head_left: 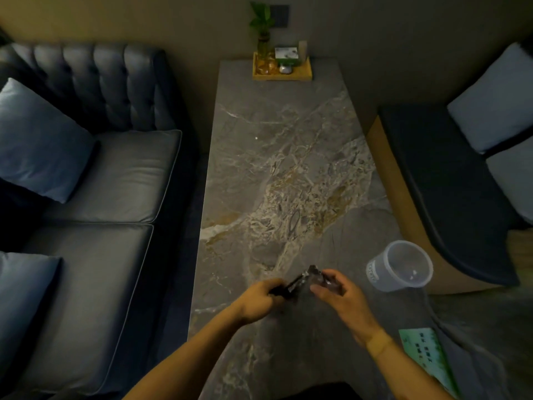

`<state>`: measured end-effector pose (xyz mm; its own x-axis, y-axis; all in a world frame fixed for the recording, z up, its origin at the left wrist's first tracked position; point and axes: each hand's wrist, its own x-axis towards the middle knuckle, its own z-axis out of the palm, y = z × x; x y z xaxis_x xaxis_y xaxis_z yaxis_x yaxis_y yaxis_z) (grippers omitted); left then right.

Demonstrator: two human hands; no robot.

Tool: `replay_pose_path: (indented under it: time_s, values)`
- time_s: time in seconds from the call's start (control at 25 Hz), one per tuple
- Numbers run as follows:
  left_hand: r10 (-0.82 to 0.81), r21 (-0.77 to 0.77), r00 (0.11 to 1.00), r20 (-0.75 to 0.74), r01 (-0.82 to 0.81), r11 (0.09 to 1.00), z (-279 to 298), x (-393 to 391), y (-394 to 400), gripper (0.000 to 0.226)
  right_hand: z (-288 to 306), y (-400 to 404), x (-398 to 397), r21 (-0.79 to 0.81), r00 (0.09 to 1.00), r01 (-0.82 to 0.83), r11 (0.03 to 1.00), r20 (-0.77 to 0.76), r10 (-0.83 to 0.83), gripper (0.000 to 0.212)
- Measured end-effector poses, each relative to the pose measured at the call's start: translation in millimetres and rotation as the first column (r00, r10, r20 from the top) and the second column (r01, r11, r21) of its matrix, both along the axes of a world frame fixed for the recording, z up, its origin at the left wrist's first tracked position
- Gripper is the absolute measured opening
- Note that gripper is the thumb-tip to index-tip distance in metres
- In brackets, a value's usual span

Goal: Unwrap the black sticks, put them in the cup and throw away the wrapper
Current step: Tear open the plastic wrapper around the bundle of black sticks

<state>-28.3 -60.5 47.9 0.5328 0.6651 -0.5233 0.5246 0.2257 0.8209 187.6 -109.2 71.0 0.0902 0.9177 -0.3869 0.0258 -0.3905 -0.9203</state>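
Observation:
Over the near part of the grey marble table (277,157), both my hands hold a bundle of black sticks (288,286) in a clear crinkled wrapper (313,277). My left hand (261,300) is closed around the sticks' dark lower end. My right hand (339,295) pinches the wrapper's upper end between thumb and fingers. A clear plastic cup (401,265) stands empty on the table to the right of my right hand, apart from it.
A green printed card (429,359) lies at the table's near right. A wooden tray (282,70) with a plant and small items sits at the far end. A dark sofa (95,183) with cushions runs along the left; a bench (450,183) with pillows is on the right.

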Motion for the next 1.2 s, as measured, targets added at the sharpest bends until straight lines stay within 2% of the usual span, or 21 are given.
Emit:
replay_pose_path:
  time_s: [0.08, 0.2, 0.28, 0.36, 0.4, 0.48, 0.56, 0.6, 0.64, 0.72, 0.84, 0.92, 1.0, 1.12, 1.2]
  values:
    - [0.007, -0.101, 0.993, 0.114, 0.005, 0.995, 6, 1, -15, 0.033, 6, -7, -15, -0.025, 0.991, 0.095, 0.995, -0.089, -0.097, 0.023]
    - [-0.032, -0.135, 0.983, 0.181, 0.058, 0.989, 12, 1, -32, 0.037, 7, -15, -32, -0.091, 0.964, 0.178, 0.980, -0.186, -0.192, 0.036]
    - [-0.031, -0.052, 0.991, 0.131, 0.038, 0.998, 15, -2, -41, 0.041, 4, -19, -36, -0.115, 0.959, 0.196, 0.974, -0.186, -0.215, 0.035]
    - [0.044, 0.171, 0.999, 0.019, -0.047, 0.984, 16, -10, -45, 0.051, -2, -22, -34, -0.123, 0.966, 0.196, 0.973, -0.145, -0.213, 0.034]
    - [0.081, 0.316, 0.996, -0.026, -0.069, 0.946, 16, -15, -46, 0.058, -4, -24, -32, -0.133, 0.971, 0.186, 0.974, -0.128, -0.203, 0.036]
    - [0.066, 0.591, 0.990, -0.124, 0.020, 0.807, 17, -20, -47, 0.068, -10, -26, -28, -0.166, 0.982, 0.135, 0.977, -0.111, -0.154, 0.046]
    - [0.001, 0.795, 0.965, -0.260, 0.214, 0.567, 16, -18, -46, 0.063, -14, -27, -26, -0.190, 0.991, 0.052, 0.980, -0.109, -0.074, 0.054]
    - [-0.027, 0.835, 0.945, -0.325, 0.300, 0.461, 16, -14, -45, 0.058, -16, -27, -24, -0.195, 0.992, 0.006, 0.981, -0.124, -0.031, 0.054]
    - [-0.047, 0.847, 0.928, -0.371, 0.358, 0.392, 16, -9, -44, 0.053, -17, -26, -23, -0.201, 0.989, -0.036, 0.979, -0.145, 0.006, 0.053]
    - [-0.061, 0.854, 0.912, -0.405, 0.401, 0.331, 15, 1, -45, 0.043, -16, -27, -18, -0.215, 0.977, -0.109, 0.971, -0.205, 0.064, 0.049]
    - [-0.048, 0.875, 0.920, -0.390, 0.386, 0.294, 16, 11, -45, 0.029, -13, -27, -4, -0.243, 0.934, -0.219, 0.945, -0.333, 0.130, 0.037]
    - [-0.033, 0.870, 0.914, -0.404, 0.395, 0.295, 16, 15, -44, 0.026, -10, -29, 8, -0.220, 0.903, -0.339, 0.915, -0.348, 0.251, 0.061]
    - [-0.039, 0.856, 0.906, -0.422, 0.412, 0.312, 18, 21, -43, 0.025, -8, -31, 21, -0.149, 0.872, -0.445, 0.883, -0.297, 0.389, 0.082]
    - [-0.077, 0.834, 0.901, -0.426, 0.425, 0.352, 24, 27, -40, 0.023, -9, -33, 31, -0.107, 0.843, -0.527, 0.843, -0.195, 0.502, 0.097]
    - [-0.084, 0.827, 0.920, -0.382, 0.381, 0.412, 29, 32, -37, 0.021, -14, -35, 37, -0.101, 0.815, -0.576, 0.811, -0.145, 0.561, 0.106]
